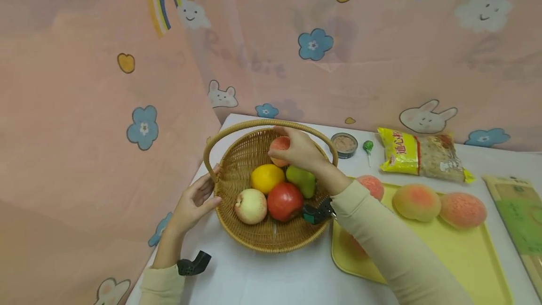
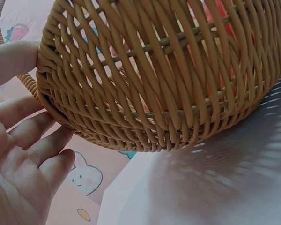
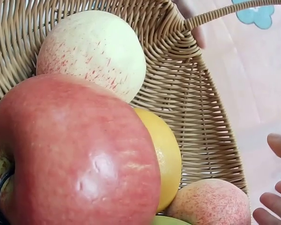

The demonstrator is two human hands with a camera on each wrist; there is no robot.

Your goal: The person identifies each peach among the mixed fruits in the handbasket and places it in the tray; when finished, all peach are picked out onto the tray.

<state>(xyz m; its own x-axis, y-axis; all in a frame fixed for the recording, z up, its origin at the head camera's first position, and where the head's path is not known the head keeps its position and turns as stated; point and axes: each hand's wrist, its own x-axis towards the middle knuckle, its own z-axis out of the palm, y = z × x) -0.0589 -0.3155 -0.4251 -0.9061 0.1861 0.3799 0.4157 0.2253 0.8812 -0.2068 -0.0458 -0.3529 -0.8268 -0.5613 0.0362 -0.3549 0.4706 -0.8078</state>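
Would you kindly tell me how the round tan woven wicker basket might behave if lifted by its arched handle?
The round tan woven wicker basket would probably hold its shape, since its arched handle stands without sagging. Its load may roll if tilted: the glossy red apple and rounded yellow fruit look unsecured.

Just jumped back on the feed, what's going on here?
A person's left hand touches the side of a wicker basket. Their right hand is at a peach inside it, fingers loosely open; contact is hard to tell. A red apple, green pear, yellow fruit and pale fruit share the basket. More fruit lies on the yellow tray beside it.
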